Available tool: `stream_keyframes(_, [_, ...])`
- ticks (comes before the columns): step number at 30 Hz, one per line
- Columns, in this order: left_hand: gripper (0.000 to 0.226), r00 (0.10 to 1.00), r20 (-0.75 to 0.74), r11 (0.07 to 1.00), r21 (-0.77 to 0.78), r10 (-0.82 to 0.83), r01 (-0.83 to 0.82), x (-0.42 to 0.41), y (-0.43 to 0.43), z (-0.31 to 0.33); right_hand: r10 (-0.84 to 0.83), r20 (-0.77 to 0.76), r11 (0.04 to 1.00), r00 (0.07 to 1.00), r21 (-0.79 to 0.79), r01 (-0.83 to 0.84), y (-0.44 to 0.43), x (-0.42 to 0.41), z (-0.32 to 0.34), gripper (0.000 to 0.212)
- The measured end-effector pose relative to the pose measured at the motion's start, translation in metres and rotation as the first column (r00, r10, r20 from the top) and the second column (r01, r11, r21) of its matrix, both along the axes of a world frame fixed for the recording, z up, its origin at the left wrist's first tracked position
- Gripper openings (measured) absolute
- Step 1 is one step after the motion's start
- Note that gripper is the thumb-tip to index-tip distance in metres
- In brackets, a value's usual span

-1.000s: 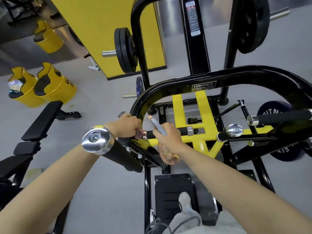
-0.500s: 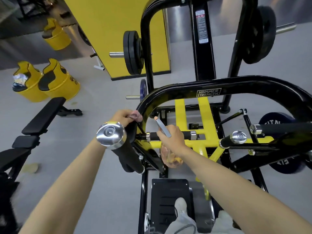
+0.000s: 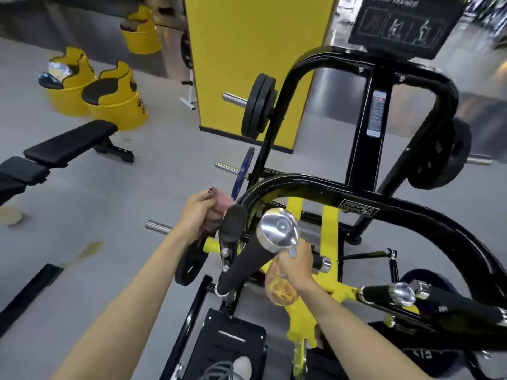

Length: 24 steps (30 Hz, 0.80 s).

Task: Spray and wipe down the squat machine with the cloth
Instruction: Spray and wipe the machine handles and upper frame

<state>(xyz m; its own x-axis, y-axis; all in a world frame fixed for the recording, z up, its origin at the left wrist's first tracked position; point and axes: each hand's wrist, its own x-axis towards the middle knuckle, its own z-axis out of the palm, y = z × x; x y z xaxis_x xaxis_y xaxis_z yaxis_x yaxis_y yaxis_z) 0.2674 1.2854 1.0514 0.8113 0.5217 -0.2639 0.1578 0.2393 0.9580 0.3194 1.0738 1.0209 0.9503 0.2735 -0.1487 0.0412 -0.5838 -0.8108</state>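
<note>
The left hand (image 3: pixel 196 215) clenches a pink cloth (image 3: pixel 220 208), fingers curled round it, and presses it against the end of a black foam grip (image 3: pixel 233 224) on the machine (image 3: pixel 310 187). The right hand (image 3: pixel 299 266) wraps round a clear bottle (image 3: pixel 280 292) of amber liquid, just below a chrome cap (image 3: pixel 277 229).

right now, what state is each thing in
left hand, gripping the cloth
cloth, bunched, pressed against a black grip
right hand, gripping the bottle
bottle, held low, some amber liquid inside
plates, loaded on a peg
bin, far left, rubbish in it
</note>
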Motion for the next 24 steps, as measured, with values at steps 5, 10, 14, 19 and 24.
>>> stream_keyframes(5, [0.025, 0.993, 0.058, 0.986, 0.136, -0.107, 0.099, 0.007, -0.011, -0.008, -0.126, 0.079, 0.992, 0.989, 0.027, 0.125, 0.004, -0.006, -0.016, 0.049])
stream_keyframes(10, [0.029, 0.981, 0.161, 0.986, 0.148, -0.105, 0.081, -0.012, -0.023, -0.026, -0.098, 0.099, 0.989, 0.990, -0.105, 0.108, 0.008, -0.001, -0.027, 0.044])
stream_keyframes(14, [0.032, 0.982, 0.186, 0.998, -0.046, 0.040, -0.032, -0.037, -0.031, -0.039, -0.148, 0.094, 0.985, 0.985, -0.076, 0.155, 0.012, -0.004, -0.023, 0.028])
stream_keyframes(19, [0.041, 0.998, -0.031, 0.997, 0.060, 0.052, -0.050, -0.072, -0.034, -0.073, -0.164, 0.113, 0.985, 0.980, -0.038, 0.169, 0.015, -0.011, -0.013, 0.051])
stream_keyframes(24, [0.021, 0.950, -0.283, 0.987, 0.127, 0.132, -0.099, -0.091, -0.025, -0.085, -0.135, 0.092, 0.988, 0.987, -0.056, 0.141, 0.015, -0.017, 0.003, 0.035])
